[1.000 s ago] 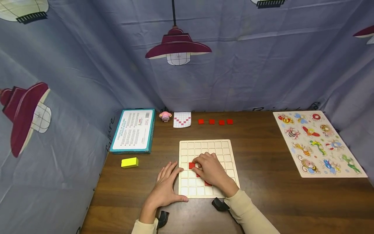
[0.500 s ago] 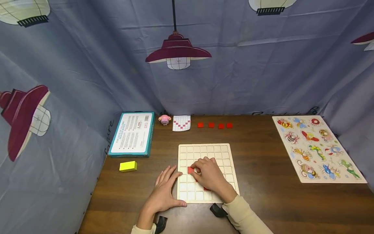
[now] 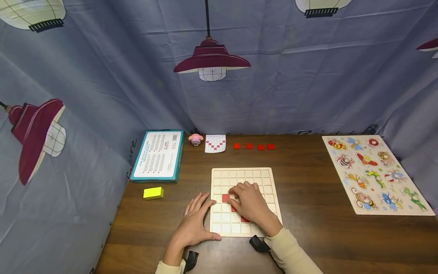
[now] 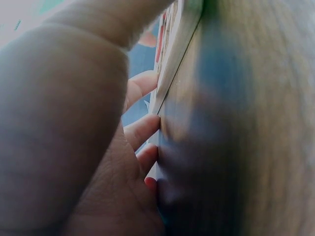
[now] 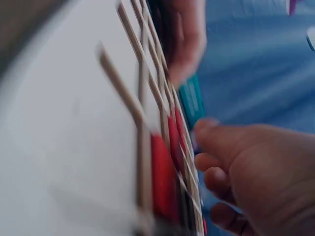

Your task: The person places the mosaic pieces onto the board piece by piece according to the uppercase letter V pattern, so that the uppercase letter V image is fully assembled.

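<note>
right hand (image 3: 251,203) shifted slightly right, red tile (image 3: 226,198) more exposed

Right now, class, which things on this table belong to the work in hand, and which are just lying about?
In use: pale wooden grid board, red square tiles in its cells, four spare red tiles, red-and-white pattern card.

Lying about: teal box, yellow block, pink figurine, animal puzzle board.
</note>
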A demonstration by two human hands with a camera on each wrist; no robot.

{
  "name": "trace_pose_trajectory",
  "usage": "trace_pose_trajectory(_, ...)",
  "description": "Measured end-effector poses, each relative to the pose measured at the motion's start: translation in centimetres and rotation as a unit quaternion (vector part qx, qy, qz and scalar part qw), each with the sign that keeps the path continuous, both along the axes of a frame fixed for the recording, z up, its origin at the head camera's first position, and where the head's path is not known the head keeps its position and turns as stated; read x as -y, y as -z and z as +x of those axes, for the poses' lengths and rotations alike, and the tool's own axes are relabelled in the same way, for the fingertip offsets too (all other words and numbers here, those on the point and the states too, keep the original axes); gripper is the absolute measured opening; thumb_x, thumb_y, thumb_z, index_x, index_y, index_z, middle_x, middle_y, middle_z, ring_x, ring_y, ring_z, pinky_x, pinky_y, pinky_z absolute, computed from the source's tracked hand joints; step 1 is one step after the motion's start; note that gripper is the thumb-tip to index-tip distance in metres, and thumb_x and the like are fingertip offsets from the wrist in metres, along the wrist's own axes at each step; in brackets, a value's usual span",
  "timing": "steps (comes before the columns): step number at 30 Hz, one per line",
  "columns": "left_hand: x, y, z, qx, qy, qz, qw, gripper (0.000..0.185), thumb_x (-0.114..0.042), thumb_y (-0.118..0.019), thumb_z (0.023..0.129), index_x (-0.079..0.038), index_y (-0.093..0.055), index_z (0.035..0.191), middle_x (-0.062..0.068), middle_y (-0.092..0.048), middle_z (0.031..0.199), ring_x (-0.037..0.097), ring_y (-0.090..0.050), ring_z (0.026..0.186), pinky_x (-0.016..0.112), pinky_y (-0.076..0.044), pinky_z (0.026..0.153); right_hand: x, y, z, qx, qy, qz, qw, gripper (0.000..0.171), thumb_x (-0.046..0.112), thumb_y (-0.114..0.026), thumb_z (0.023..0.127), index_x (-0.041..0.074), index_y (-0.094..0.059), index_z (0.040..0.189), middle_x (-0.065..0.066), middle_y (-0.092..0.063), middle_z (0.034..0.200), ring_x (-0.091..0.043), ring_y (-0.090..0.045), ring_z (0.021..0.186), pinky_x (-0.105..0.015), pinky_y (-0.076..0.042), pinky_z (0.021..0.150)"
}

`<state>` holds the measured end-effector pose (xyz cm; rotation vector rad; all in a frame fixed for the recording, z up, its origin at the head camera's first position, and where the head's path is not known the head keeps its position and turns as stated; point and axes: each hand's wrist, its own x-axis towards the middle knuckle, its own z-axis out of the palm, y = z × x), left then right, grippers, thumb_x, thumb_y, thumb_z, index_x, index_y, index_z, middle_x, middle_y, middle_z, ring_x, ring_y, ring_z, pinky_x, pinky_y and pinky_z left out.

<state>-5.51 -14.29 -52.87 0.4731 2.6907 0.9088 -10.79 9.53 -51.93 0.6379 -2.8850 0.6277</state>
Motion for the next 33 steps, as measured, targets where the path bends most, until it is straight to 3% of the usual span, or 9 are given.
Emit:
trace_pose_trajectory(6,-0.1,-0.1,-0.2,-0.004,-0.003,0.011,0.9999,0.104,-0.056,-0.095,0.058,-0.025,-0.047,0.146,0.008,-0.027,0.168,0.037,-0.015,0.158,0.065,-0.012,0.124,-5.4,-0.5,-2.1,0.007,0.044,-0.063,0.997,0.041,0.036,-0.082,0.086,0.013,-0.073,0.119,0.001,-0.066,0.092,-0.019,-0.058,0.088,-0.042,-0.042,0.08)
trace_pose_trajectory(11,-0.1,-0.1,-0.2,-0.006,-0.002,0.017,0.9998,0.104,-0.054,-0.096,0.057,-0.024,-0.049,0.145,0.01,-0.029,0.167,0.038,-0.015,0.157,0.066,-0.012,0.123,-11.9,-0.7,-4.5,0.07,0.068,-0.094,0.991,0.064,0.04,-0.08,0.088,0.009,-0.06,0.14,-0.013,-0.066,0.116,-0.035,-0.058,0.108,-0.059,-0.045,0.092)
trace_pose_trajectory(14,-0.1,-0.2,-0.1,0.001,0.0,0.015,0.9999,0.104,-0.055,-0.095,0.057,-0.025,-0.048,0.145,0.009,-0.028,0.168,0.037,-0.015,0.158,0.064,-0.011,0.124,-15.4,0.0,-6.4,0.1,0.089,-0.115,0.984,0.07,0.041,-0.078,0.089,0.01,-0.053,0.146,-0.017,-0.061,0.128,-0.039,-0.054,0.117,-0.061,-0.044,0.099)
trace_pose_trajectory(17,-0.1,-0.1,-0.1,0.007,0.0,0.01,0.9999,0.104,-0.056,-0.095,0.058,-0.025,-0.048,0.145,0.008,-0.027,0.168,0.036,-0.014,0.158,0.063,-0.01,0.125,-17.6,1.3,-8.5,0.105,0.101,-0.141,0.979,0.067,0.036,-0.078,0.09,0.011,-0.054,0.146,-0.017,-0.06,0.129,-0.038,-0.054,0.119,-0.062,-0.042,0.104)
trace_pose_trajectory(23,0.1,-0.1,0.4,0.006,-0.005,0.002,1.0,0.105,-0.056,-0.096,0.056,-0.026,-0.048,0.144,0.007,-0.028,0.168,0.035,-0.015,0.158,0.063,-0.011,0.125,-18.5,3.4,-11.5,0.115,0.099,-0.142,0.978,0.061,0.034,-0.077,0.092,0.01,-0.057,0.144,-0.019,-0.065,0.125,-0.038,-0.052,0.116,-0.059,-0.038,0.107)
trace_pose_trajectory(27,0.0,-0.1,0.2,0.002,-0.001,0.007,1.0,0.104,-0.057,-0.095,0.057,-0.026,-0.048,0.145,0.007,-0.028,0.168,0.036,-0.015,0.158,0.064,-0.011,0.125,-18.3,3.3,-13.2,0.114,0.112,-0.146,0.976,0.06,0.032,-0.077,0.091,0.011,-0.058,0.144,-0.018,-0.065,0.125,-0.038,-0.048,0.114,-0.059,-0.034,0.107)
trace_pose_trajectory(33,-0.2,0.0,0.0,0.0,-0.001,0.015,0.9999,0.104,-0.057,-0.095,0.058,-0.025,-0.048,0.145,0.008,-0.028,0.168,0.036,-0.015,0.158,0.064,-0.011,0.124,-18.1,2.9,-15.0,0.137,0.135,-0.131,0.973,0.062,0.041,-0.075,0.092,0.017,-0.057,0.146,-0.015,-0.063,0.133,-0.04,-0.043,0.124,-0.064,-0.024,0.114)
